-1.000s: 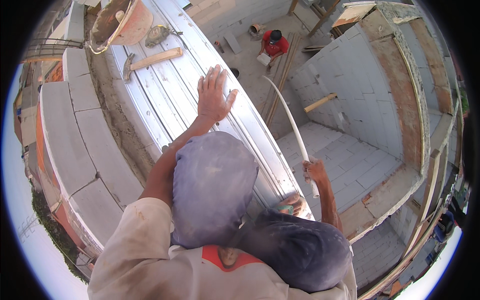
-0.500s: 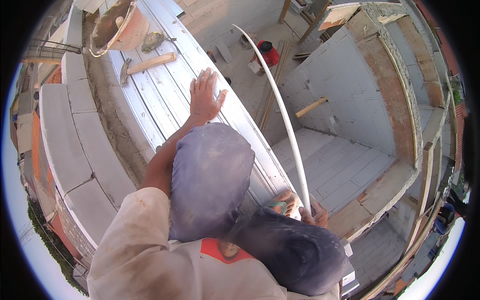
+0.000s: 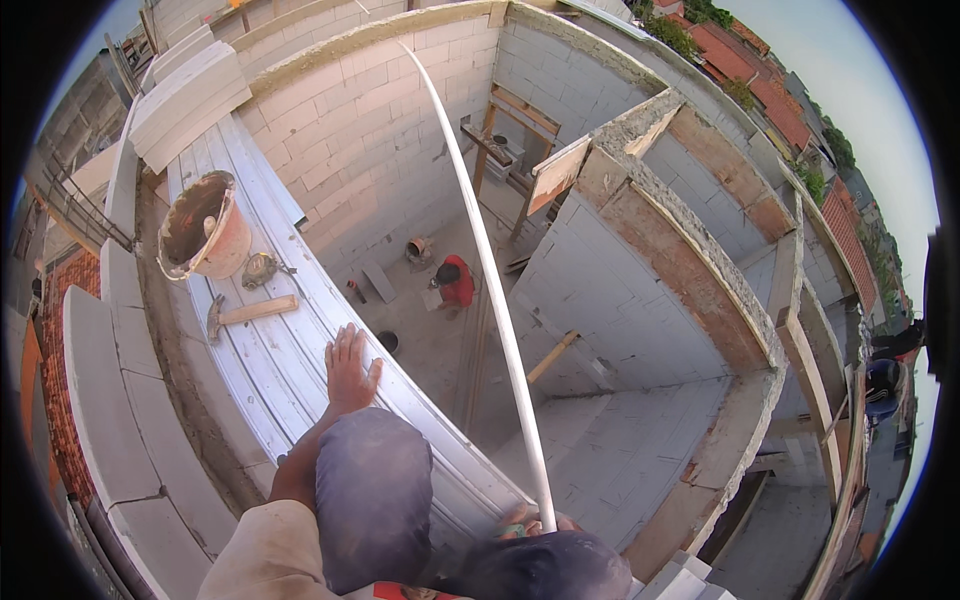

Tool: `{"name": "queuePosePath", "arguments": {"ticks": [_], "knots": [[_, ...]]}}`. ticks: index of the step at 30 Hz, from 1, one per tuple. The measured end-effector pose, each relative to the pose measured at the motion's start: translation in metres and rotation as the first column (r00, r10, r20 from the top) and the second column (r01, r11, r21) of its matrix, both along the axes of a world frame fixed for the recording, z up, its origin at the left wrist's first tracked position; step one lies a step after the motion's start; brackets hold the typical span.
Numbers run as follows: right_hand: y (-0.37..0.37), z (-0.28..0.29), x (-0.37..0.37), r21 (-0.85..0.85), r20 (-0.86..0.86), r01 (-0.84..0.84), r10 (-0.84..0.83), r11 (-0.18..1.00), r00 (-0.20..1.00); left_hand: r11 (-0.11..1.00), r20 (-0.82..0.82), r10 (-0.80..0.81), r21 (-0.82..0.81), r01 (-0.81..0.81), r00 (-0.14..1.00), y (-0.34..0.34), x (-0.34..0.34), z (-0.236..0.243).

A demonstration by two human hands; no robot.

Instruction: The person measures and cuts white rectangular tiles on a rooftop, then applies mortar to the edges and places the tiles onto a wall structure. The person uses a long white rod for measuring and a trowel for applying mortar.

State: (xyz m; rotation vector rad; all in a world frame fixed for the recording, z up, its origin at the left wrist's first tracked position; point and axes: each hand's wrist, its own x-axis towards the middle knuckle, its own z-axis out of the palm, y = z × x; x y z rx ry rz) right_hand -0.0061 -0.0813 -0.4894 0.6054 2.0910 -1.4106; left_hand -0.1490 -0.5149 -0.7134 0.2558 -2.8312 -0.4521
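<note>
The long white strip [image 3: 490, 290] stands raised, its lower end gripped in the right hand [image 3: 540, 522] just above the person's knee, the rest of it curving up and away over the open room toward the far wall; judging from that, the lifting looks done, but the strip is not yet laid or fixed anywhere; the left hand [image 3: 350, 372] lies flat and open on the white planks [image 3: 270, 350], fingers spread, holding nothing, seemingly as a brace; the planks run along the top of the block wall [image 3: 110, 400] like a narrow worktop, and carry a mortar-stained bucket [image 3: 205, 228], a trowel [image 3: 262, 268] beside it and a hammer [image 3: 245, 312] nearer the hand, all apart from both hands; below, the roofless room is walled in grey block, with wooden trestles [image 3: 505, 125] at the back, scattered boards on the concrete floor, and a person in red [image 3: 456, 282] crouching there.
</note>
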Motion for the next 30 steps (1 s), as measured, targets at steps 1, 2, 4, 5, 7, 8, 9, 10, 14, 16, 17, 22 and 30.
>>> {"name": "queuePosePath", "arguments": {"ticks": [1,2,4,5,7,8,9,10,14,16,17,22,30], "knots": [[-0.002,0.003,0.001,0.007,-0.016,0.032,-0.032,0.999,0.999,1.000,-0.002,0.001,-0.006,-0.001,1.000,0.002,-0.001,0.000],[-0.004,0.004,-0.001,0.010,-0.037,0.059,-0.059,0.998,0.998,1.000,-0.012,-0.003,-0.003,0.003,1.000,0.002,0.000,0.001],[-0.007,0.010,-0.002,0.014,-0.083,0.116,-0.114,0.993,0.990,1.000,-0.026,-0.007,0.002,0.007,1.000,0.003,0.001,0.003],[-0.008,0.013,-0.003,0.017,-0.108,0.147,-0.144,0.989,0.984,1.000,-0.030,-0.007,0.002,0.007,1.000,0.004,0.001,0.004],[-0.011,0.019,-0.003,0.032,-0.154,0.210,-0.203,0.977,0.967,1.000,-0.036,-0.009,0.003,0.009,0.999,0.007,0.000,0.008],[-0.011,0.021,-0.003,0.040,-0.181,0.243,-0.232,0.969,0.956,1.000,-0.033,-0.011,0.011,0.011,0.999,0.008,0.000,0.008],[-0.010,0.022,-0.005,0.046,-0.209,0.275,-0.259,0.960,0.943,1.000,-0.034,-0.011,0.013,0.012,0.999,0.007,0.000,0.008],[-0.005,0.017,-0.003,0.022,-0.244,0.298,-0.284,0.954,0.927,1.000,-0.035,-0.011,0.014,0.012,0.999,0.007,0.000,0.008],[0.026,-0.019,0.006,-0.047,-0.423,0.316,-0.305,0.948,0.853,0.999,-0.032,0.007,0.034,-0.006,0.999,0.003,0.002,0.002],[0.045,-0.037,0.012,-0.008,-0.473,0.335,-0.299,0.942,0.829,0.999,-0.026,0.001,0.037,0.000,1.000,0.006,0.000,0.004],[0.052,-0.042,0.012,0.009,-0.475,0.344,-0.298,0.939,0.828,0.999,-0.027,0.001,0.032,0.000,1.000,0.006,0.000,0.005],[0.073,-0.050,0.005,-0.099,-0.479,0.435,-0.426,0.895,0.768,1.000,-0.047,-0.019,-0.014,0.018,0.999,0.004,0.000,0.000],[0.110,-0.101,0.086,0.016,-0.269,0.416,-0.397,0.909,0.878,1.000,-0.018,-0.001,-0.027,0.000,1.000,0.005,0.002,-0.007]]}}
